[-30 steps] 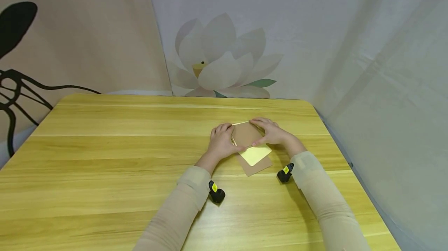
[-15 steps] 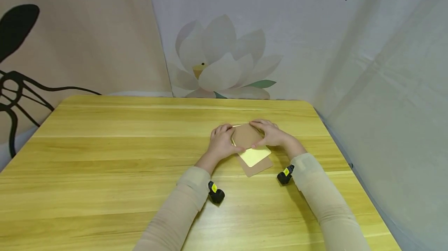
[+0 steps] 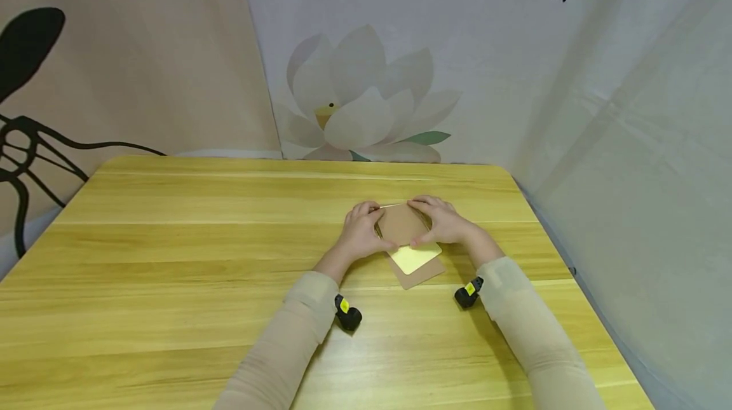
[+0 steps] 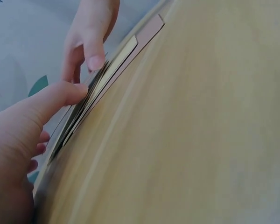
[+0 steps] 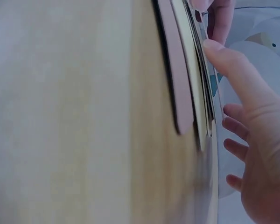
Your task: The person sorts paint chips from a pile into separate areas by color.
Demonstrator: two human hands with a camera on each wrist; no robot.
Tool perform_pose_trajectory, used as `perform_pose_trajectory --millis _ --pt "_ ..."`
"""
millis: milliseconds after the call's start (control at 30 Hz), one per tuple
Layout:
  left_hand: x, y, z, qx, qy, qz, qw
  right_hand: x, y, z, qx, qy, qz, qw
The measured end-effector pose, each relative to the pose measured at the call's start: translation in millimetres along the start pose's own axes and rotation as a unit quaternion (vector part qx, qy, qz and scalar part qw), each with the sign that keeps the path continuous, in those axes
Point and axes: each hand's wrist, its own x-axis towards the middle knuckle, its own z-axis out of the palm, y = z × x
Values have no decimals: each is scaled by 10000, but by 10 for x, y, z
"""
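A small stack of flat brown cards (image 3: 403, 224) lies between the hands, right of the table's middle. My left hand (image 3: 361, 232) grips its left side, thumb at the front edge and fingers at the back. On the right side my right hand (image 3: 443, 220) holds the stack the same way. Under the stack a shiny pale-yellow card (image 3: 414, 259) sticks out toward the front, turned at an angle. Beneath that shows the corner of another brown card (image 3: 423, 276). In the left wrist view, the stack's layered edges (image 4: 74, 116) stand slightly fanned, with both thumbs on them.
The wooden table (image 3: 189, 283) stretches far to the left, its back edge close beyond the hands. Behind it hangs a pale curtain (image 3: 366, 79) with a lotus print. Black camera units (image 3: 349, 318) are worn on both wrists.
The upper brown cards have shifted slightly toward the front, covering a little more of the yellow card. Both thumbs have moved forward with them, and the hands keep their grip.
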Motion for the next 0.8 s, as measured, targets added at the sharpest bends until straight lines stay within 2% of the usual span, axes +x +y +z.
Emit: perform_pose_trajectory --millis 367,567,800 --pt "-50 -111 -126 -322 -74 383 9987 -68 -145 24 -80 349 -123 9993" --pt "-91 -203 -241 -520 -166 434 9976 -49 -270 75 15 632 -246 9977" --pt "-155 -321 -401 -542 -218 512 9970 28 -446 150 54 828 -235 9963"
